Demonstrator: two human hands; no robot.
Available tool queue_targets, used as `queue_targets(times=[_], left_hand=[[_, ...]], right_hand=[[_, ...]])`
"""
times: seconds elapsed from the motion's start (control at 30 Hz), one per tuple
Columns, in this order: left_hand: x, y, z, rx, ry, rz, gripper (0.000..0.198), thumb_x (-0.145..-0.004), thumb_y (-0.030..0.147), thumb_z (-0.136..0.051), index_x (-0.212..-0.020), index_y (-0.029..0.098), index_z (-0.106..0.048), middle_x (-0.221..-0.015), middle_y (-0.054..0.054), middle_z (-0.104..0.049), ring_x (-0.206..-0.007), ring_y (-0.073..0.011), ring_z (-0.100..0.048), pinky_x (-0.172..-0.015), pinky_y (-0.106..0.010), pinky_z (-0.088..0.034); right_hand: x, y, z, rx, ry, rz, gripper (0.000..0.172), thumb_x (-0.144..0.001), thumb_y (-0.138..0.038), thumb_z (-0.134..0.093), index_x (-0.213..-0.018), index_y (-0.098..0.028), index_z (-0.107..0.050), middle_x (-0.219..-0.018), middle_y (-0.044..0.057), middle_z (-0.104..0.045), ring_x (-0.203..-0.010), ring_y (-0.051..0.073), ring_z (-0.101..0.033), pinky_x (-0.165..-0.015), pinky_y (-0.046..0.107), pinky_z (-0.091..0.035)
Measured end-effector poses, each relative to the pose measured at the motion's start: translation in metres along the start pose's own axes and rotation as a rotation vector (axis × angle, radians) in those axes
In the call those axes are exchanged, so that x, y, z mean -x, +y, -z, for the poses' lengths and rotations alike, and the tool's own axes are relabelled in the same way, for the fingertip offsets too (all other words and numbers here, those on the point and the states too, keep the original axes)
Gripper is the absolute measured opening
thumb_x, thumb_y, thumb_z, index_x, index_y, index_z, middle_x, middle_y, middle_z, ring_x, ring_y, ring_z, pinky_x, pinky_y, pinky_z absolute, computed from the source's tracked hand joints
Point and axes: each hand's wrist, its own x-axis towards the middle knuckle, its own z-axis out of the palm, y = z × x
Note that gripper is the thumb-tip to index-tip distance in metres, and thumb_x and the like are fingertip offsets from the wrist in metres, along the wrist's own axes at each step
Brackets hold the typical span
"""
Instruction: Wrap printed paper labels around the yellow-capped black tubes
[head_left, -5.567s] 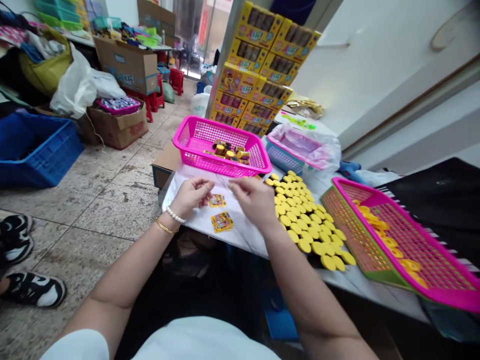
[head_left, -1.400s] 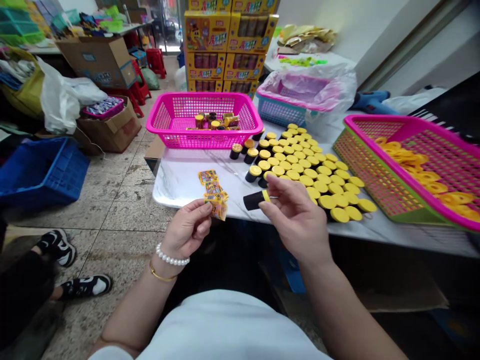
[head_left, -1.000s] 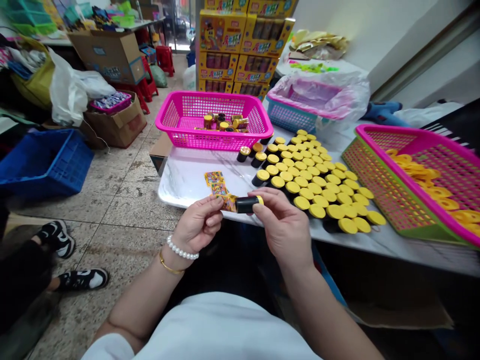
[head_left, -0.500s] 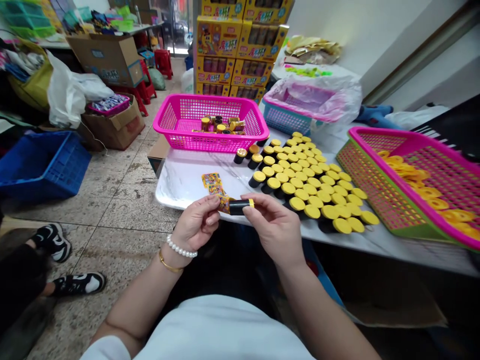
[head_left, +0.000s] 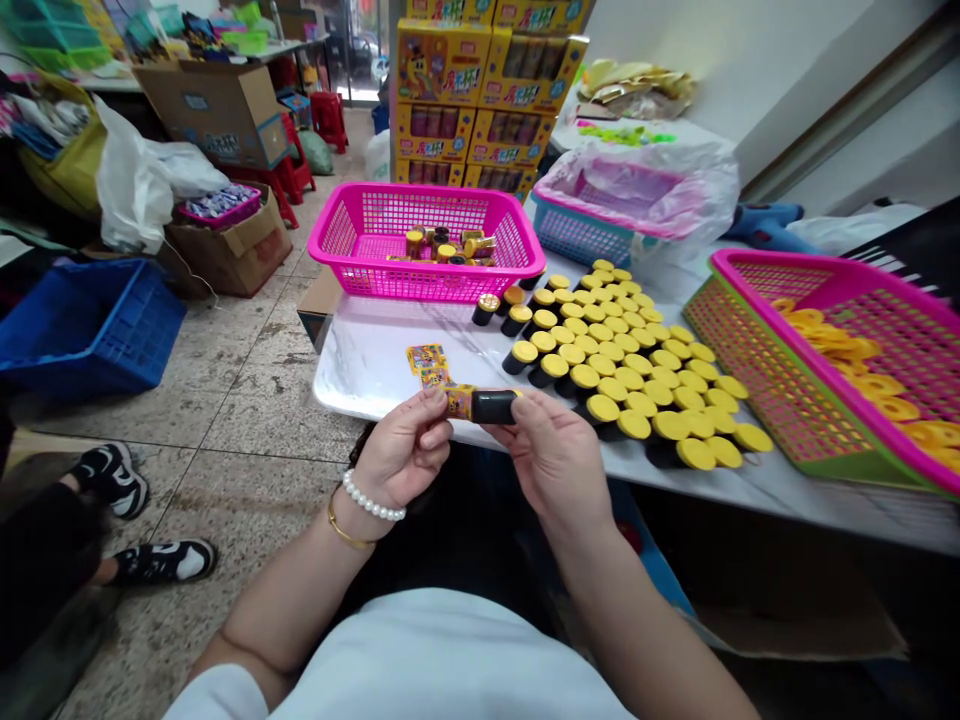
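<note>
My left hand (head_left: 401,445) pinches a yellow printed sleeve (head_left: 459,402) between thumb and fingers. From the other side, my right hand (head_left: 559,455) grips a small black tube (head_left: 493,406) at its capped end, so its fingers cover most of the yellow cap. Sleeve and tube meet end to end; whether the tube's tip is inside the sleeve I cannot tell. Just beyond my left fingers, more printed sleeves (head_left: 426,357) lie on the white table (head_left: 367,350). Several upright black tubes with yellow caps (head_left: 600,352) stand in rows right of my hands.
A pink basket (head_left: 424,288) holding wrapped tubes stands at the table's far left. To the right is a pink-and-green basket (head_left: 757,370) of yellow ring-shaped parts. Behind are a plastic-lined blue basket (head_left: 585,232) and stacked yellow boxes (head_left: 442,65). Someone's shoes (head_left: 161,562) are at left.
My right fingers have shifted over the cap end of the tube, hiding more of the yellow. Sleeve and tube have risen slightly, and more of the sleeve's printed face shows.
</note>
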Motion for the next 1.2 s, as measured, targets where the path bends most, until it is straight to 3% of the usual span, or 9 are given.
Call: queue_targets(times=[0.2,0.37,0.5,0.6,0.7,0.8,0.9,1.07,1.2], left_hand=[[-0.002,-0.002,0.001,-0.033,-0.005,0.000,0.018,-0.081,0.009,-0.071,-0.080,0.013,-0.053,-0.064,0.006,-0.056,-0.034,0.0020,-0.032,-0.030,-0.010,-0.020],[-0.004,-0.003,0.002,-0.097,-0.020,-0.040,0.024,-0.073,0.016,-0.080,-0.081,0.013,-0.057,-0.067,0.005,-0.060,-0.035,0.0024,-0.032,-0.032,-0.010,-0.018],[0.001,-0.011,0.004,-0.238,0.029,-0.229,0.037,-0.062,0.031,-0.090,-0.080,0.013,-0.063,-0.056,0.005,-0.055,-0.039,-0.0013,-0.039,-0.034,-0.011,-0.017],[0.007,-0.011,0.010,-0.384,0.085,-0.377,0.038,-0.065,0.039,-0.089,-0.084,0.012,-0.069,-0.052,0.004,-0.053,-0.043,-0.0034,-0.042,-0.037,-0.012,-0.021],[0.010,-0.005,0.018,-0.495,0.085,-0.577,0.040,-0.071,0.039,-0.086,-0.099,0.015,-0.071,-0.076,-0.002,-0.066,-0.053,-0.0042,-0.050,-0.045,-0.015,-0.036],[0.009,0.004,0.022,-0.621,-0.122,-0.530,0.051,-0.071,0.041,-0.086,-0.112,0.018,-0.069,-0.100,-0.006,-0.069,-0.060,-0.0058,-0.055,-0.053,-0.019,-0.047],[0.009,0.009,0.022,-0.681,-0.291,-0.348,0.045,-0.071,0.038,-0.086,-0.106,0.015,-0.069,-0.084,-0.002,-0.066,-0.054,-0.0053,-0.052,-0.048,-0.018,-0.044],[0.015,0.012,0.020,-0.731,-0.324,-0.275,0.036,-0.071,0.028,-0.087,-0.098,0.014,-0.069,-0.076,-0.001,-0.067,-0.059,-0.0078,-0.059,-0.051,-0.018,-0.047],[0.013,0.009,0.022,-0.735,-0.318,-0.214,0.037,-0.070,0.030,-0.088,-0.097,0.013,-0.069,-0.077,-0.002,-0.069,-0.062,-0.0107,-0.064,-0.056,-0.021,-0.052]], right_hand=[[0.007,0.000,0.001,0.255,0.075,0.239,0.029,-0.079,-0.042,-0.080,-0.091,-0.020,-0.067,-0.080,0.001,-0.074,-0.070,0.016,-0.072,-0.068,0.029,-0.063],[0.016,0.001,0.002,0.528,0.060,0.448,0.023,-0.085,-0.032,-0.075,-0.104,-0.022,-0.068,-0.100,0.006,-0.077,-0.080,0.015,-0.073,-0.077,0.027,-0.060],[0.015,0.003,0.003,0.435,-0.018,0.423,0.021,-0.086,-0.032,-0.074,-0.103,-0.022,-0.066,-0.093,0.004,-0.076,-0.080,0.016,-0.073,-0.074,0.027,-0.061],[0.013,0.003,0.006,0.371,-0.055,0.422,0.022,-0.084,-0.031,-0.077,-0.103,-0.022,-0.069,-0.098,0.005,-0.076,-0.084,0.017,-0.073,-0.077,0.028,-0.061],[0.014,0.002,0.007,0.338,-0.054,0.441,0.027,-0.079,-0.029,-0.082,-0.103,-0.024,-0.072,-0.097,0.003,-0.074,-0.082,0.015,-0.071,-0.078,0.027,-0.060],[0.015,0.003,0.006,0.272,-0.130,0.388,0.028,-0.075,-0.028,-0.086,-0.100,-0.025,-0.074,-0.095,0.002,-0.073,-0.080,0.015,-0.069,-0.076,0.026,-0.060],[0.014,0.002,0.006,0.164,-0.260,0.224,0.032,-0.072,-0.028,-0.089,-0.100,-0.025,-0.073,-0.086,0.000,-0.072,-0.071,0.013,-0.069,-0.066,0.024,-0.061],[0.011,0.002,0.013,-0.067,-0.479,-0.132,0.032,-0.073,-0.041,-0.087,-0.098,-0.024,-0.075,-0.096,0.002,-0.070,-0.065,0.015,-0.072,-0.059,0.029,-0.065],[0.012,0.013,0.017,-0.111,-0.407,-0.163,0.025,-0.073,-0.040,-0.087,-0.087,-0.024,-0.074,-0.103,0.000,-0.065,-0.059,0.012,-0.072,-0.053,0.031,-0.066]])
